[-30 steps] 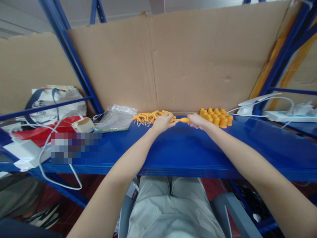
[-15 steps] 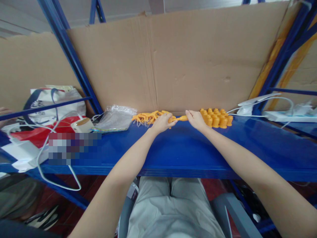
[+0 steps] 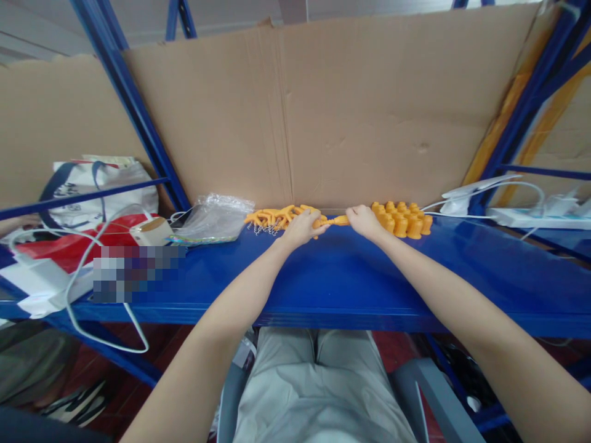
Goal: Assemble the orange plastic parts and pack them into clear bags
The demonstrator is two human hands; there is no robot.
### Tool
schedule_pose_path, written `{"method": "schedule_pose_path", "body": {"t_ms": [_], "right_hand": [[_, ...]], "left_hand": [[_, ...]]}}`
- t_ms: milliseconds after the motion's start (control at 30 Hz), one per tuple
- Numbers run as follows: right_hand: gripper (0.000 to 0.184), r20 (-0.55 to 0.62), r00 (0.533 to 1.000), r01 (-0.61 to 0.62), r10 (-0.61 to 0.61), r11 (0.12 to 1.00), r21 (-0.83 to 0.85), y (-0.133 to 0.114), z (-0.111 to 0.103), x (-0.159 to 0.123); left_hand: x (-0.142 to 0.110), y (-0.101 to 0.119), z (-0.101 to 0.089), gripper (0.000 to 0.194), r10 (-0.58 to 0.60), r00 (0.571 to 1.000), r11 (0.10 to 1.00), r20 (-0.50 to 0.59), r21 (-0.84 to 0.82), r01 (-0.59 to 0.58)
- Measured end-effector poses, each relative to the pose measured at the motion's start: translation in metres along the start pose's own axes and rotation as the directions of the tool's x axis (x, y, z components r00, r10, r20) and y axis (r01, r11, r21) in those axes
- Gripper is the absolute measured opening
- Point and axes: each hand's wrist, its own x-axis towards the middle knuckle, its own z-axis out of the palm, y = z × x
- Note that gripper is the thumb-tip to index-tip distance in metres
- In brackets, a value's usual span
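Observation:
My left hand (image 3: 301, 227) is closed on one end of an orange plastic piece (image 3: 340, 220). Its other end sits in my right hand (image 3: 364, 221), so the piece spans the short gap between my hands. My fingers hide most of it, and its full shape cannot be made out. Beside my left hand lies a pile of orange branched pieces (image 3: 268, 218) with small metal chains or springs (image 3: 265, 230) along its front. Just right of my right hand, several orange cup-shaped pieces (image 3: 401, 227) stand in rows.
Everything rests on a blue shelf (image 3: 341, 277) backed by a cardboard sheet (image 3: 369, 111). A clear plastic bag (image 3: 215, 221) lies left of the pile. Farther left are white cables (image 3: 74, 289), a charger (image 3: 151, 232) and a tote bag (image 3: 111, 191). A power strip (image 3: 540, 217) is at the right.
Both hands keep their grip on the orange piece in nearly the same place. The whole view has shifted slightly.

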Motion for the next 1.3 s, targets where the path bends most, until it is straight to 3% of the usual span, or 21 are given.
{"method": "schedule_pose_path", "body": {"t_ms": [500, 633, 800, 900, 1000, 1167, 1300], "right_hand": [[0.046, 0.083, 0.995, -0.066, 0.062, 0.997, 0.046, 0.001, 0.001, 0.002], [0.043, 0.079, 0.996, -0.05, 0.041, 0.993, 0.104, 0.006, 0.007, 0.001], [0.049, 0.176, 0.984, -0.004, -0.026, 0.986, 0.169, 0.014, 0.016, 0.002], [0.048, 0.163, 0.982, 0.083, -0.1, 0.99, 0.11, 0.018, 0.02, 0.003], [0.044, 0.119, 0.962, 0.252, -0.248, 0.968, -0.018, 0.019, 0.021, 0.003], [0.028, 0.12, 0.869, 0.489, -0.48, 0.87, -0.066, 0.02, 0.023, 0.0], [0.023, 0.138, 0.813, 0.579, -0.566, 0.811, -0.086, 0.018, 0.026, -0.003]], "left_hand": [[-0.001, 0.004, -0.005, 0.032, -0.007, 1.0, 0.997, 0.003, 0.075, 0.006], [-0.002, 0.001, -0.004, 0.029, 0.013, 1.0, 0.999, -0.019, 0.046, -0.012], [-0.003, -0.002, -0.004, 0.025, 0.045, 0.999, 0.999, -0.016, 0.026, -0.045], [-0.004, -0.002, -0.005, 0.025, 0.045, 0.999, 0.998, -0.005, 0.035, -0.045], [-0.004, -0.002, -0.005, 0.024, 0.045, 0.999, 0.998, -0.002, 0.038, -0.045], [-0.003, -0.005, -0.002, 0.025, 0.059, 0.998, 0.998, 0.005, 0.037, -0.059], [-0.002, -0.006, 0.0, 0.027, 0.074, 0.997, 0.997, 0.015, 0.032, -0.074]]}}
